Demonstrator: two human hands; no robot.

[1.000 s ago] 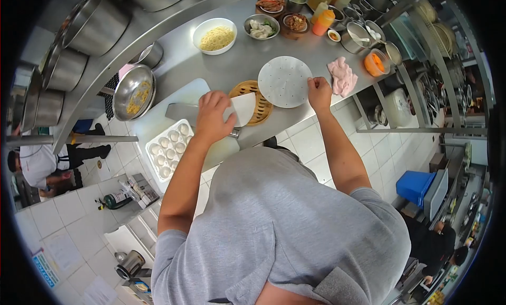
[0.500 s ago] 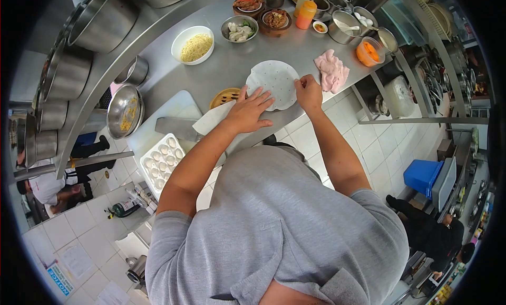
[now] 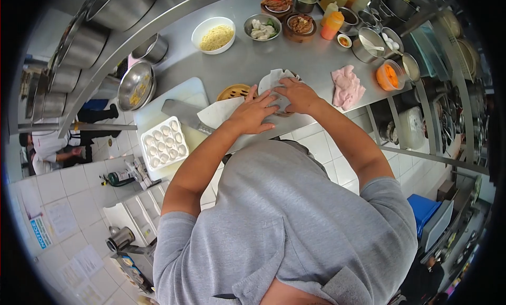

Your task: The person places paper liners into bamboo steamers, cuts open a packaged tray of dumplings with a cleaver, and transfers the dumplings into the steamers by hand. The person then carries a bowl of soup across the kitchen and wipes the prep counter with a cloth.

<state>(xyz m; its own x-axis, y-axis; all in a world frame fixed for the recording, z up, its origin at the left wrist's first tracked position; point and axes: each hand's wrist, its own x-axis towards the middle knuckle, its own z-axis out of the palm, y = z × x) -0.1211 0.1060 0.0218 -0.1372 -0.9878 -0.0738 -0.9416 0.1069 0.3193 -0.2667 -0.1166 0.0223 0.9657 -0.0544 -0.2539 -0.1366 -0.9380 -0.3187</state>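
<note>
Both hands at the near edge of the steel desk (image 3: 311,57), seen from above. The fingers of the left hand (image 3: 252,114) are spread and grip nothing visible, their tips lying on a perforated paper round (image 3: 270,83). The fingers of the right hand (image 3: 300,95) are likewise parted, slightly bent, and rest across the same paper from the opposite side. The paper lies under both hands; its far margin stands up in folds, and a brown rim, mostly covered, shows around it. Just beside it, to the left, is a slatted bamboo basket (image 3: 230,92), partly hidden by a plain white sheet (image 3: 213,113). The sheet overlaps a broad metal blade (image 3: 182,111) on the pale cutting board (image 3: 188,89); a white moulded tray (image 3: 178,122) occupies the board's near part. To the right of the hands lies a crumpled pink cloth (image 3: 347,88), with a clear tub of orange contents (image 3: 390,77) beyond. Farther back stand a white bowl (image 3: 196,39) of yellow noodles and, to its right, a steel bowl (image 3: 249,32) of pale pieces with some green.
</note>
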